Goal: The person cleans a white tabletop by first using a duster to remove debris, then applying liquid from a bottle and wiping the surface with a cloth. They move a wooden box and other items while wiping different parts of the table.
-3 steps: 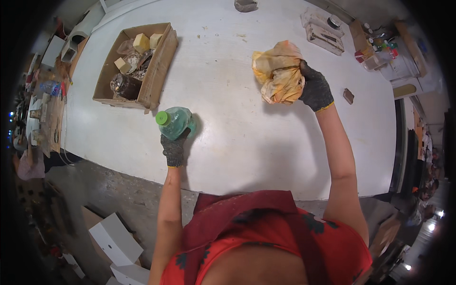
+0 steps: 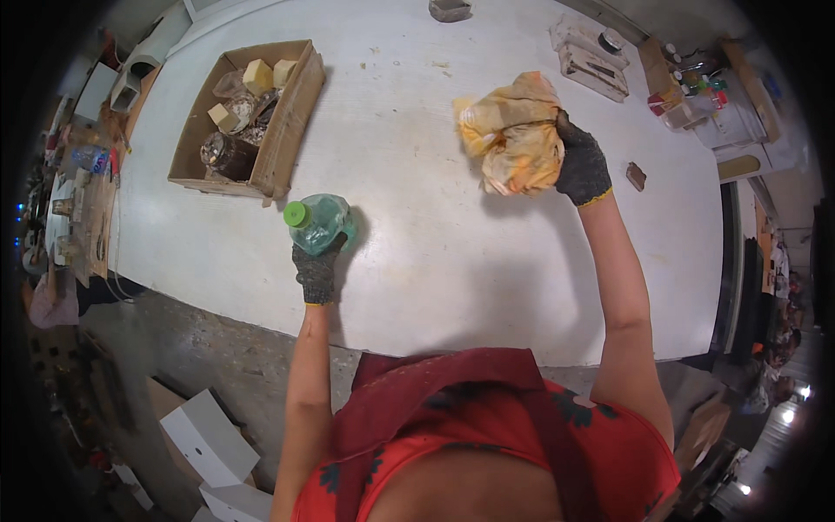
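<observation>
My left hand (image 2: 315,271), in a dark knit glove with a yellow cuff edge, is wrapped round a translucent green plastic bottle (image 2: 323,223). The bottle has a bright green cap and is tilted, with the cap toward the left. My right hand (image 2: 583,165), gloved alike, grips the right side of a crumpled, yellow-stained rag (image 2: 515,135). The rag hangs bunched above the white table (image 2: 417,252) and casts a shadow there. My right fingertips are partly hidden behind the cloth.
An open cardboard box (image 2: 287,130) at the left holds yellowish blocks and a dark jar (image 2: 228,157). A small brown piece (image 2: 637,177) lies right of my right hand. Farther back are a whitish flat case (image 2: 594,71) and a grey object (image 2: 450,10). White boards (image 2: 209,439) stand below the table.
The rag has shifted slightly, its left edge reaching a little farther left. My left hand and the bottle are nearly where they were.
</observation>
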Motion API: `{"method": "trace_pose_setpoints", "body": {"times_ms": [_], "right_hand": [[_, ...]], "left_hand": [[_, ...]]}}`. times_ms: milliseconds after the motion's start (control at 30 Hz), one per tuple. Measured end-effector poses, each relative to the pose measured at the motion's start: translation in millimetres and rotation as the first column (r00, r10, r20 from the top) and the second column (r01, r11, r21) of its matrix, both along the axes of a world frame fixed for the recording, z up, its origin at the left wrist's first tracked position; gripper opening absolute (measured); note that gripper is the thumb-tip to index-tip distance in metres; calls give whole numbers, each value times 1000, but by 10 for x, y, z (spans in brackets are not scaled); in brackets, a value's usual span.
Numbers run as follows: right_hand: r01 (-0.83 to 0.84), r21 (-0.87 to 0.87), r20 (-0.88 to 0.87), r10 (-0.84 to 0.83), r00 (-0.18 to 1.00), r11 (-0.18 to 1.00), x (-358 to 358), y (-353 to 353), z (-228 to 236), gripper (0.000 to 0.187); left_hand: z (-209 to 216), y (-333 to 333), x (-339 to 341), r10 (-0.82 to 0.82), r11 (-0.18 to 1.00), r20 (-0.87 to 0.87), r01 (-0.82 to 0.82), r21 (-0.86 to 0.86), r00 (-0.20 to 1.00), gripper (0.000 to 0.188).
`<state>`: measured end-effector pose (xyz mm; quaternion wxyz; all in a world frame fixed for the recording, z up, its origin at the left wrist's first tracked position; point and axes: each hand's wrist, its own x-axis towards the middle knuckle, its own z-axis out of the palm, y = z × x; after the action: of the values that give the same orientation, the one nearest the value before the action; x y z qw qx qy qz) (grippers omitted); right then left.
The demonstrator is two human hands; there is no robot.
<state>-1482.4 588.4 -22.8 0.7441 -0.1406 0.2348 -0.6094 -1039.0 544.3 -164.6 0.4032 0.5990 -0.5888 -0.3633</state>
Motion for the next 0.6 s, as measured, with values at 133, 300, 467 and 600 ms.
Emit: {"method": "trace_pose_setpoints", "body": {"times_ms": [133, 300, 467, 600], "right_hand": [[-60, 51, -125, 66, 990, 997, -299, 60, -121, 46], [-115, -372, -462, -292, -838, 921, -557, 26, -530, 35], [-334, -308, -760, -442, -477, 891, 946, 375, -668, 49], [-363, -45, -637, -307, -708, 931, 1419, 585, -1221, 23]], "left_hand": [[-18, 11, -5, 7, 1000, -33, -7, -9, 999, 62], [-8, 16, -53, -1, 1000, -23, 0, -26, 1000, 62], [-32, 36, 30, -1, 1000, -43, 2, 23, 999, 58], [-36, 41, -52, -43, 999, -18, 43, 1, 999, 55]]}}
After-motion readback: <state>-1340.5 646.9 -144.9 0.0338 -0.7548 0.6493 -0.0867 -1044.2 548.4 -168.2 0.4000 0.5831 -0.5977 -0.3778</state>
